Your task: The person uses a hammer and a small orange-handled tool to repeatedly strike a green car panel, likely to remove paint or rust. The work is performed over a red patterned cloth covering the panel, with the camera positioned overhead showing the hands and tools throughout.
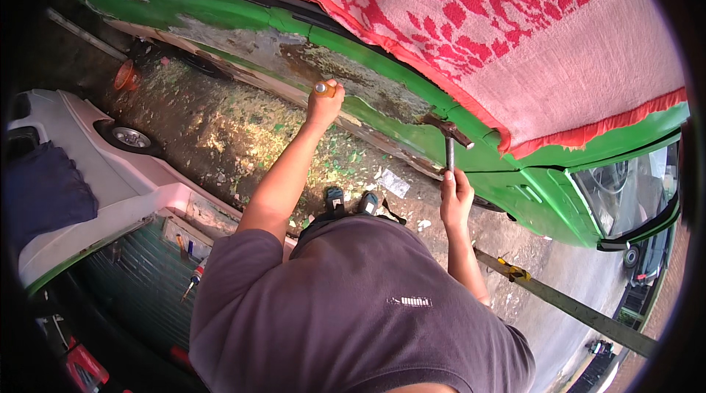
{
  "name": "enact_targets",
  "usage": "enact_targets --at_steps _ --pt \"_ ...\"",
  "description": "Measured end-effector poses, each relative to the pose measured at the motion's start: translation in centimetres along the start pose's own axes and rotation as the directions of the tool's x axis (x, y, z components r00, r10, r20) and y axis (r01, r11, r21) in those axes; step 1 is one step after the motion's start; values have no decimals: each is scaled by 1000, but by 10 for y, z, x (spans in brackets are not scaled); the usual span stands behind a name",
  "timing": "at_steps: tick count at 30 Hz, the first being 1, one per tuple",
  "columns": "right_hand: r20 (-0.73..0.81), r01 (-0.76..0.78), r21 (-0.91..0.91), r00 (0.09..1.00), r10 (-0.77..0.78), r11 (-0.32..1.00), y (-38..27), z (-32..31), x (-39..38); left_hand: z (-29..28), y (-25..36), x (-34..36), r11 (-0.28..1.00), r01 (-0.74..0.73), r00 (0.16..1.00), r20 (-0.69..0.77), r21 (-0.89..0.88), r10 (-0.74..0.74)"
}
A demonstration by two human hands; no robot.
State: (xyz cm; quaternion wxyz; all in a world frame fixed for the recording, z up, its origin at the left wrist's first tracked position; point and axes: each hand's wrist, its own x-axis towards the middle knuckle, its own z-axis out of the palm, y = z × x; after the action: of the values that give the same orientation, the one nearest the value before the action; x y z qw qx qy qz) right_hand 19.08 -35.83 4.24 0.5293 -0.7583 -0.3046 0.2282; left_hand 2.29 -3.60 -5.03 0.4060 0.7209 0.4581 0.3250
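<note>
In my closed left hand is a tool with an orange handle; a round metal cap shows on its end, and its working end is hidden. The fist is up against the side of a green car, beside a scraped, rough patch where paint is gone and grey and brown filler shows. My right hand grips the metal shaft of a hammer. Its head is raised near the green panel, to the right of the rough patch.
A red and pink floral cloth covers the car's top. Paint chips litter the ground around my feet. Behind on the left stands a pale pink and white vehicle with a dark cloth on it. A long bar lies at lower right.
</note>
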Motion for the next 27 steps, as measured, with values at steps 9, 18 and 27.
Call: enact_targets --at_steps 9,18,27 --pt "211 193 -58 961 -177 979 -27 13 19 28 67 -26 947 36 999 -42 321 -24" --pt "287 282 -152 930 -231 947 -59 21 34 34 64 -26 925 75 997 -26 373 -70" --pt "357 401 -235 883 -305 885 -45 31 45 36 60 -26 940 18 999 -33 339 -7"
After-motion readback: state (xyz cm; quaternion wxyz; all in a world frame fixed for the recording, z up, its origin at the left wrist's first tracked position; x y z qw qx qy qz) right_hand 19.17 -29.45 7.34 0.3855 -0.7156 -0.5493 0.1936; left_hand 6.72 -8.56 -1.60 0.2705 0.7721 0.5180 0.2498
